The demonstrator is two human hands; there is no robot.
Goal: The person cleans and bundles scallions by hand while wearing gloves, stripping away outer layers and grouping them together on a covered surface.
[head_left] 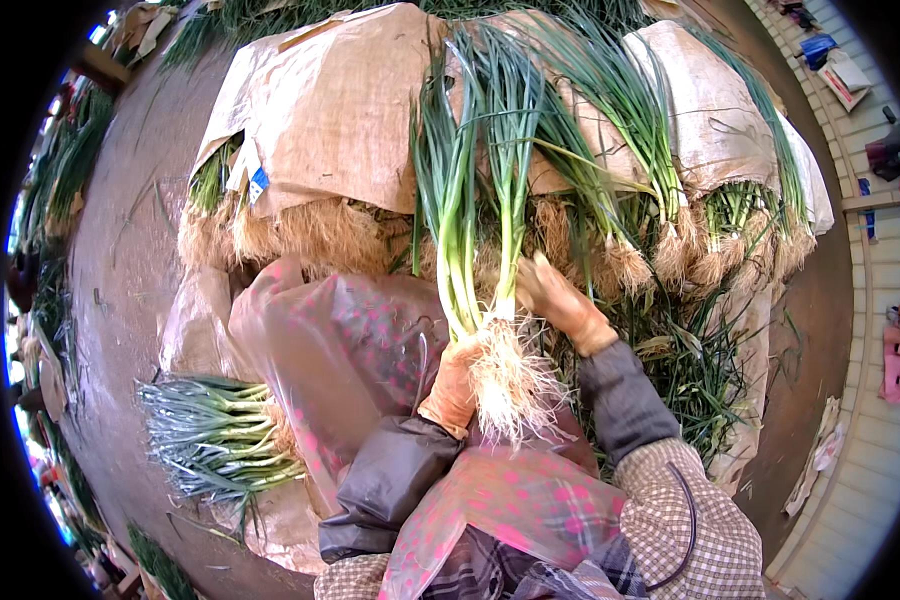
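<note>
A bunch of green onions, with long green leaves and pale stems, stands roots toward me. My left hand, in an orange glove, is closed around its white lower end. Tangled pale roots spill down beside that hand. On the right of the stems is my gloved right hand. Its fingers are smeared by motion, so I cannot make out whether they grip anything. A clear apron with pink dots covers my lap beneath both hands.
Brown sacking covers a row of onion bunches ahead, their roots facing me. More loose bunches lie on the right part of it. At lower left rests a pile of onions. Stripped leaves litter the floor to the right.
</note>
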